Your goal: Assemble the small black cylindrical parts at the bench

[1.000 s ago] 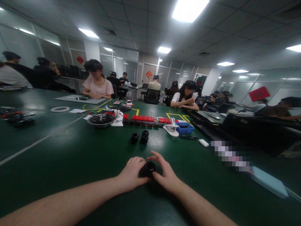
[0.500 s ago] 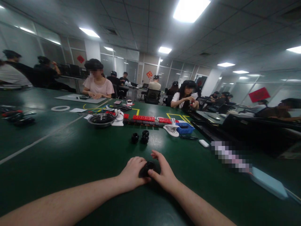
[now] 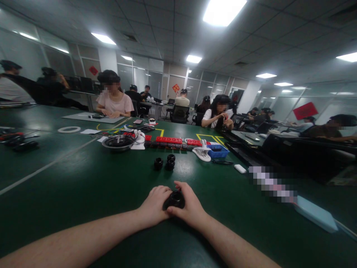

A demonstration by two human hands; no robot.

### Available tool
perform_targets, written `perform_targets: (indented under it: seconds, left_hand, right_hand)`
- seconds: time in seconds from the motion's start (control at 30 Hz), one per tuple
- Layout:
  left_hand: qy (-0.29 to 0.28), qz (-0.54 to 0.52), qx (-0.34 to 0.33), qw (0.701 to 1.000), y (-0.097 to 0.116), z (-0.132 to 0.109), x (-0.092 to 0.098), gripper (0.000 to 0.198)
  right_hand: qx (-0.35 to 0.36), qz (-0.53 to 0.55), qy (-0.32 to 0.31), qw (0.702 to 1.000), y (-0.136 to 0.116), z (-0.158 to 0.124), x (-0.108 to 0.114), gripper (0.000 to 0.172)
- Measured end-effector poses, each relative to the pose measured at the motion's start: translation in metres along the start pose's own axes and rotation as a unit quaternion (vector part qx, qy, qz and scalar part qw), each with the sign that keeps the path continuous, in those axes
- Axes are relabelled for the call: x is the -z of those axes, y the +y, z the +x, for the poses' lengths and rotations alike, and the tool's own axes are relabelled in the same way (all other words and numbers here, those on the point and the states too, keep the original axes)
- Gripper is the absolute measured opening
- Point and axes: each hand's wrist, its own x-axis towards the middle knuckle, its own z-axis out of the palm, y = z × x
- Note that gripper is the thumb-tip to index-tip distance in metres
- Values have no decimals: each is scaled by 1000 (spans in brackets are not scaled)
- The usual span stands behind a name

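Both of my hands meet over a small round black part (image 3: 174, 200) low in the middle of the green table (image 3: 83, 186). My left hand (image 3: 154, 206) is curled against its left side. Wrapped round the part's right side is my right hand (image 3: 188, 207), with its fingers closed over the top. Further out on the table stand three similar small black cylinders (image 3: 164, 163), apart from my hands.
A black round dish (image 3: 117, 142), a row of red blocks (image 3: 178, 140), a white clamp (image 3: 203, 152), a blue tray (image 3: 219, 151) and a small white piece (image 3: 240, 168) lie further away. A light blue box (image 3: 315, 213) sits at the right. Several people sit at tables beyond.
My right hand's fingers, spread and raised a second ago, have closed down over the black part. The part has tilted slightly between my hands.
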Motion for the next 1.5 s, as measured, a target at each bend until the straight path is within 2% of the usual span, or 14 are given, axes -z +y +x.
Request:
perform_targets:
  seconds: [0.2,0.37,0.6,0.97,1.13,1.3,1.5]
  left_hand:
    - [6,-5,-1,1000,-2,-1,-1,39]
    - [9,-6,-1,1000,2,-1,2,37]
    - [15,-2,-2,1000,4,-1,2,41]
    - [0,-17,7,1000,9,-2,8,36]
    - [7,-13,0,1000,4,-1,4,37]
    - [14,-7,-3,1000,1,-2,1,43]
    - [9,0,-6,1000,3,-1,1,37]
  right_hand:
    - [2,-11,3,1000,3,0,0,68]
    - [-24,-20,20,999,4,0,1,61]
    - [18,87,-55,995,-3,-3,15,67]
    - [-12,13,43,999,8,-1,-1,62]
    - [3,31,34,999,4,-2,2,55]
    - [48,128,-38,990,0,-5,11,64]
    - [-11,57,17,998,5,-3,3,61]
